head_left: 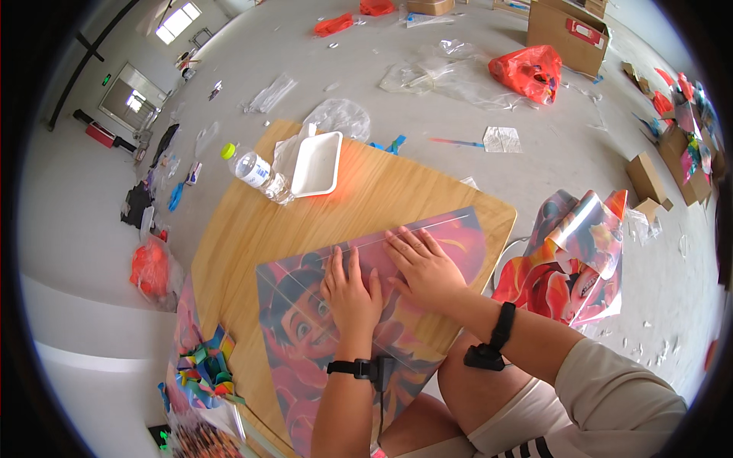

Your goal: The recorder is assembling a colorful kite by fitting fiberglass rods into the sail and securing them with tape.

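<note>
1. Nearest the camera, at lower right: keep the sleeve (618, 389) from dragging.
2. Starting at left: leave the bottle (259, 174) and, just to its right, the tray (316, 165) beyond the sheet's far edge.
3. Find the sheet (299, 336) lying on the surface (229, 240), under both hands.
4. Note left hand (351, 294) palm down, fingers slightly parted, gripping nothing; best to press evenly, and avoid scuffing with the strap (355, 369).
5. Note right hand (424, 263) spread wider near the far edge, also gripping nothing; probably best to stroke outward lightly, without creasing.
6. Farther right: avoid bumping the prints (557, 267) beside the surface.
</note>
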{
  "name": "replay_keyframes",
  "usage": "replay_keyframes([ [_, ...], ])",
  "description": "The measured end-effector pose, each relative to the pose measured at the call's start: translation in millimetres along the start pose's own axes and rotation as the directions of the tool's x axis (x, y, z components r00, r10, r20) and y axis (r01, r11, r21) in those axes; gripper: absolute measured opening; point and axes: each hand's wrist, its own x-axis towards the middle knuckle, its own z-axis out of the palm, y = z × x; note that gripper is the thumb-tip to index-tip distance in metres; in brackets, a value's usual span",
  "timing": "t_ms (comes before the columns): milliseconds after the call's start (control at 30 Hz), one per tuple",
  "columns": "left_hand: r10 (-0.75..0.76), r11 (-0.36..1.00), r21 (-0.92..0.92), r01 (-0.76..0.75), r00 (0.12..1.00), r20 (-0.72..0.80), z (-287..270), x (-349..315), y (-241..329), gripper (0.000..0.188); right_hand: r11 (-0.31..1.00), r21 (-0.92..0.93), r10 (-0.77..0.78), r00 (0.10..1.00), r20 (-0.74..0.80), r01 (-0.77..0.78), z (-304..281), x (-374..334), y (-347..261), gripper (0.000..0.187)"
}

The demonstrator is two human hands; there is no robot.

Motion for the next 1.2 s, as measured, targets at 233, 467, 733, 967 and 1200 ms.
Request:
replay_keyframes([
  [233,-0.039,0.998,0.048,0.039,0.999,0.000,0.8,0.1,1.8,0.062,1.000,0.019,-0.014,1.000,-0.007,0.015,-0.5,-0.9,1.0,0.067],
  [467,-0.037,0.998,0.051,0.037,0.999,0.004,-1.8,1.2,3.3,0.064,0.999,0.023,0.041,0.998,-0.037,-0.040,-2.7,-1.2,-1.3,0.063],
  [733,0.031,1.000,-0.001,-0.031,0.998,0.047,-1.8,0.5,0.9,0.062,0.998,0.031,0.048,0.998,-0.031,-0.047,-4.5,-0.4,-2.9,0.063],
  [967,0.054,0.998,-0.030,-0.053,0.998,0.032,-1.6,-1.3,-0.4,0.061,0.998,0.029,0.048,0.998,-0.031,-0.047,-5.0,-0.9,-3.6,0.063],
  [1200,0.036,0.998,-0.048,-0.034,0.998,0.043,-4.6,-7.4,-0.7,0.062,0.998,0.043,0.053,0.999,-0.011,-0.052,-2.9,-6.2,-7.0,0.064],
])
